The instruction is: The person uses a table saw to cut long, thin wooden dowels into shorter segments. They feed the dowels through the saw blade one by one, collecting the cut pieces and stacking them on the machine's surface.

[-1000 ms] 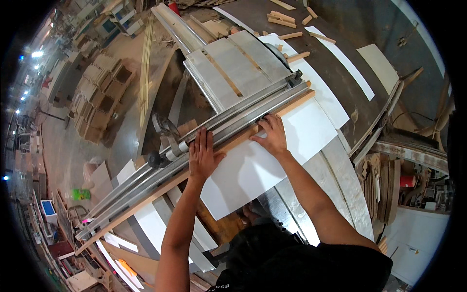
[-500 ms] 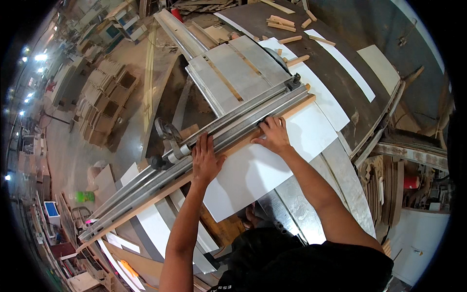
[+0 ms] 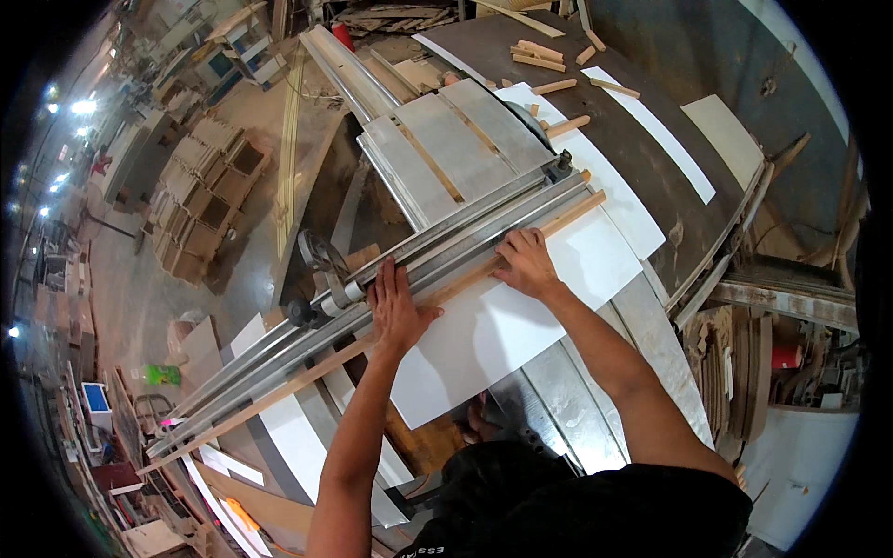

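Observation:
A long, narrow wooden strip (image 3: pixel 566 216) runs diagonally along the near side of a metal fence (image 3: pixel 470 244) on a sliding table saw. My left hand (image 3: pixel 398 309) lies across strip and fence beside a clamp-like metal stop (image 3: pixel 327 270); its fingers stretch over the rail and its thumb sticks out to the right. Farther right, my right hand (image 3: pixel 528 264) is closed over the strip, fingers bent on top and thumb on the near side. Under the strip and both wrists lies a white panel (image 3: pixel 465 358). My fingertips on the far side are partly hidden.
The slotted sliding table (image 3: pixel 442 149) stands beyond the fence, with the partly visible saw blade (image 3: pixel 526 121) at its right edge. White panels and wood offcuts (image 3: pixel 539 58) lie on the dark table at the upper right. Stacked boards (image 3: pixel 205 200) stand on the floor at left.
The strip has turned slightly and its right end sits a little nearer to me, apart from the fence. My right-hand fingers have curled further over it. The left hand has barely moved.

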Tool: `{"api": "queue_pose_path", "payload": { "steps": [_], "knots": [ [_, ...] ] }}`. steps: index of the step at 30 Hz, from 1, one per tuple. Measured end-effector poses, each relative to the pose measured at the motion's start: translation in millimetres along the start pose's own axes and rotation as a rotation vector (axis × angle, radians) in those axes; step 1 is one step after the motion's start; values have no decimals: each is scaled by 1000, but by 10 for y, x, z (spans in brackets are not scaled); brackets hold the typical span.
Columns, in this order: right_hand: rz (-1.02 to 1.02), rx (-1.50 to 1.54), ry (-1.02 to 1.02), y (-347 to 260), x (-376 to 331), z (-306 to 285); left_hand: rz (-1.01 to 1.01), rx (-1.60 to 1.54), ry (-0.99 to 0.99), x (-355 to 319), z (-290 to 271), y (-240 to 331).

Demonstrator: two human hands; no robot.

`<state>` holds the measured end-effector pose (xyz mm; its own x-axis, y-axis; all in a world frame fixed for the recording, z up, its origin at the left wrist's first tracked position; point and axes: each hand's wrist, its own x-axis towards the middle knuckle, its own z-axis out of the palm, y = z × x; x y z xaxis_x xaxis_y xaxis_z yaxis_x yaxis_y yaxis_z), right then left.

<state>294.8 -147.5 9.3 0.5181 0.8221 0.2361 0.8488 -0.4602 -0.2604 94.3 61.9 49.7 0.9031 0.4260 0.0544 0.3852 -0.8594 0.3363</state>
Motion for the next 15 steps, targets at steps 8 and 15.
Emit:
{"api": "queue_pose_path", "payload": {
  "steps": [8, 15],
  "knots": [
    [138, 147, 175, -142, -42, 121, 12, 48, 95, 3, 199, -93],
    [975, 366, 560, 515, 140, 332, -21, 76, 96, 8, 210, -81]
  ]
}}
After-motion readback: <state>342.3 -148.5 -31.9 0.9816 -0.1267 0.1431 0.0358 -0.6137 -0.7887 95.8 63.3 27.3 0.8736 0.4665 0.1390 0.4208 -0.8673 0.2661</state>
